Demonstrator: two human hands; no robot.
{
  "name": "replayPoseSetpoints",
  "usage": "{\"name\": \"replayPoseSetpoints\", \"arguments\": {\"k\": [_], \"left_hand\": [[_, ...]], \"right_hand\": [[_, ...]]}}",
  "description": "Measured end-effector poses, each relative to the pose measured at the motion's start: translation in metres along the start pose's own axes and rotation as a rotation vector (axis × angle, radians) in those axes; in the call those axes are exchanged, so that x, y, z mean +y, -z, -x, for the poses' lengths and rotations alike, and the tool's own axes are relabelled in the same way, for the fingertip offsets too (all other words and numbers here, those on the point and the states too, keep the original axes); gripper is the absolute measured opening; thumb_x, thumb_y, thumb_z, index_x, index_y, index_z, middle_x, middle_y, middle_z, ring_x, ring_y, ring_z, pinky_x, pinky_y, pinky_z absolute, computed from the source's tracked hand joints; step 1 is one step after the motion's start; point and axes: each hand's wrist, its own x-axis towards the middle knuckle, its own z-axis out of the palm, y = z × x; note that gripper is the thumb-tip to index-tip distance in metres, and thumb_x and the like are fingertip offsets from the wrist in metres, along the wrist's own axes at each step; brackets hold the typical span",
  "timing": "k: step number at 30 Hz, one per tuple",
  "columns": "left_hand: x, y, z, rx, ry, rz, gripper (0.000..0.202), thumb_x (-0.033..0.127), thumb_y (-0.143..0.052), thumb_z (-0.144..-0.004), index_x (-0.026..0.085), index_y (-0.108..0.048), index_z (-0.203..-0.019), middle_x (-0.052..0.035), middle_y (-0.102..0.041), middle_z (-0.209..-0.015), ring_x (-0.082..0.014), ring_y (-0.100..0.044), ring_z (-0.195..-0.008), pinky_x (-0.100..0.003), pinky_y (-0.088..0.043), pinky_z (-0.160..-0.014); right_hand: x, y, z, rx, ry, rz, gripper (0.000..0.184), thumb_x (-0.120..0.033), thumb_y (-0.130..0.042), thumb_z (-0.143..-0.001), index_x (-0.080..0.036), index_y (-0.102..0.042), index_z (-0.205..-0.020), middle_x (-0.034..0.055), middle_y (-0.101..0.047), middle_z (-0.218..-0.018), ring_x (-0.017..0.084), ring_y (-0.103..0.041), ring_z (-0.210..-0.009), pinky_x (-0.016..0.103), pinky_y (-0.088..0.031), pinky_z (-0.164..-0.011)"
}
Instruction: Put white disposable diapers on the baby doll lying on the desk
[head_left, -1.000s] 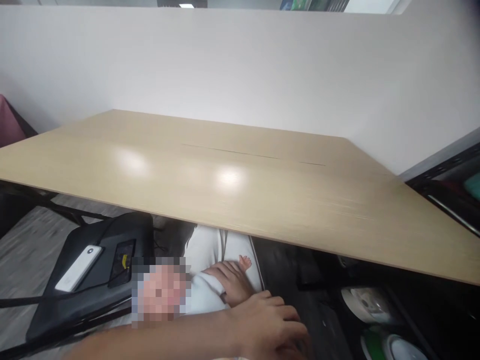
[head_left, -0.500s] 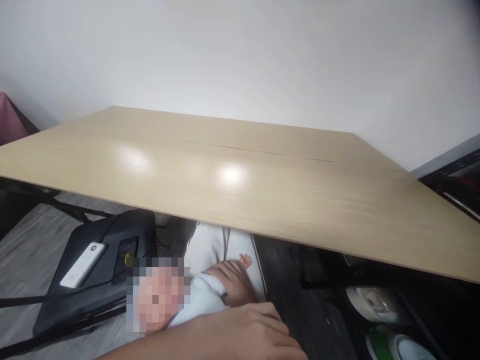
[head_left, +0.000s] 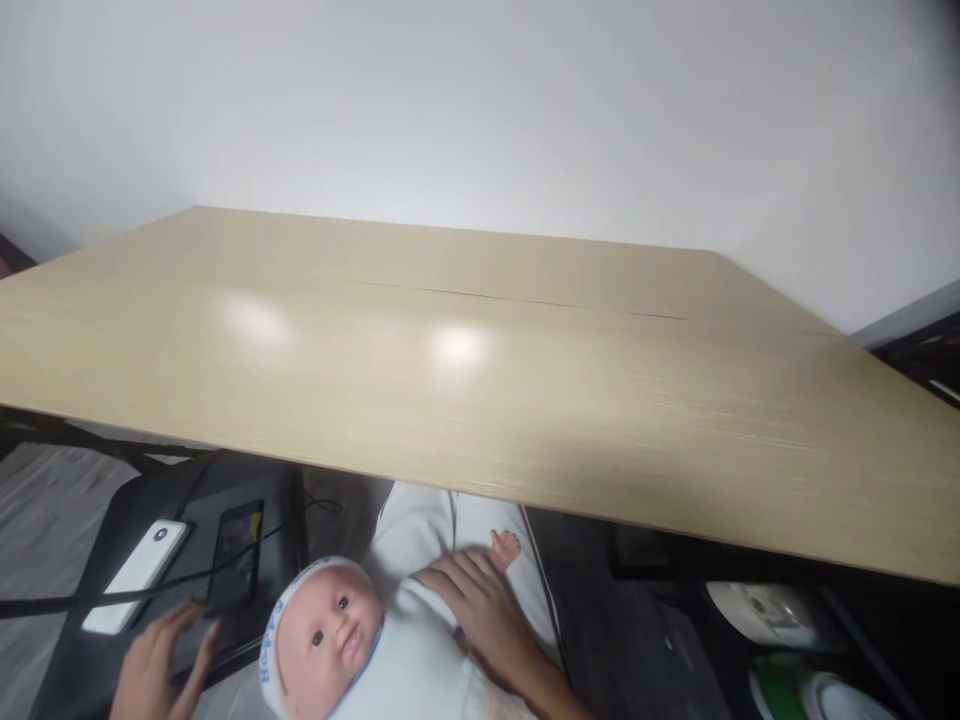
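Note:
A baby doll (head_left: pixel 330 630) in a white suit and a white cap lies on my lap, face up, below the table's front edge. My right hand (head_left: pixel 480 610) rests flat on the doll's chest, its fingers stretched toward the doll's small hand (head_left: pixel 506 548). My left hand (head_left: pixel 161 665) is at the lower left with fingers spread, slightly blurred, on the black seat (head_left: pixel 60 670) beside me. It holds nothing and is close to a dark phone (head_left: pixel 236 555).
A wide light wooden table (head_left: pixel 480 380) fills the middle, with a white wall behind. A white power bank (head_left: pixel 135 590) and a black cable lie on the seat. White and green objects (head_left: pixel 780 690) sit on the floor at the lower right.
My left arm, which reached across the doll to the right, has swung back to the left onto the black seat. The view has dropped slightly, showing more of the doll.

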Motion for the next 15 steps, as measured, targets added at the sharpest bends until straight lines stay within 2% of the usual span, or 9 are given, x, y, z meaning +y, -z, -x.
{"name": "replayPoseSetpoints", "arguments": {"k": [2,3,5,8,10,15], "left_hand": [[-0.045,-0.034,-0.016,0.012,0.164,-0.111,0.069,0.067,-0.042,-0.100,0.009,-0.069,-0.126,-0.0280,-0.072,-0.123,-0.0494,-0.068,-0.119,-0.069,-0.055,-0.103],[-0.059,-0.047,-0.026,0.011,0.208,-0.147,0.077,0.069,-0.036,-0.103,0.005,-0.066,-0.134,-0.0294,-0.069,-0.127,-0.0503,-0.064,-0.126,-0.070,-0.051,-0.109],[-0.073,-0.066,-0.046,-0.093,0.198,-0.155,0.086,0.069,-0.028,-0.106,0.003,-0.056,-0.153,-0.0291,-0.063,-0.140,-0.0479,-0.056,-0.140,-0.066,-0.045,-0.120],[-0.072,-0.080,-0.070,-0.203,0.253,-0.217,0.088,0.071,-0.022,-0.107,0.011,-0.045,-0.168,-0.0271,-0.056,-0.149,-0.0466,-0.053,-0.141,-0.065,-0.046,-0.117],[-0.067,-0.084,-0.078,-0.238,0.306,-0.271,0.089,0.072,-0.018,-0.107,0.015,-0.045,-0.169,-0.0261,-0.055,-0.147,-0.0470,-0.054,-0.137,-0.065,-0.049,-0.113],[-0.062,-0.090,-0.071,-0.262,0.307,-0.342,0.083,0.067,-0.017,-0.109,0.019,-0.053,-0.166,-0.0232,-0.055,-0.147,-0.0439,-0.054,-0.132,-0.061,-0.050,-0.111]], "right_hand": [[0.001,-0.001,-0.001,0.035,0.025,0.001,0.021,-0.020,-0.062,-0.112,-0.026,-0.069,-0.131,0.0008,-0.075,-0.113,0.023,-0.061,-0.098,0.036,-0.037,-0.092],[0.001,0.000,-0.002,0.046,0.033,0.000,0.021,-0.022,-0.059,-0.114,-0.026,-0.069,-0.132,0.0009,-0.075,-0.113,0.023,-0.060,-0.097,0.036,-0.037,-0.092],[0.002,0.001,-0.002,0.060,0.032,-0.003,0.024,-0.026,-0.050,-0.118,-0.026,-0.069,-0.133,0.0013,-0.075,-0.114,0.023,-0.060,-0.097,0.036,-0.036,-0.092],[0.001,0.002,-0.002,0.073,0.014,-0.010,0.039,-0.034,-0.033,-0.122,-0.025,-0.070,-0.132,0.0022,-0.076,-0.114,0.023,-0.061,-0.098,0.036,-0.036,-0.092],[0.001,0.001,-0.002,0.085,0.016,-0.008,0.048,-0.037,-0.025,-0.122,-0.024,-0.071,-0.131,0.0027,-0.076,-0.114,0.023,-0.061,-0.099,0.036,-0.036,-0.092],[0.001,-0.001,-0.002,0.109,0.030,0.020,0.052,-0.036,-0.022,-0.122,-0.023,-0.072,-0.129,0.0029,-0.077,-0.112,0.022,-0.062,-0.098,0.036,-0.036,-0.092]]}}
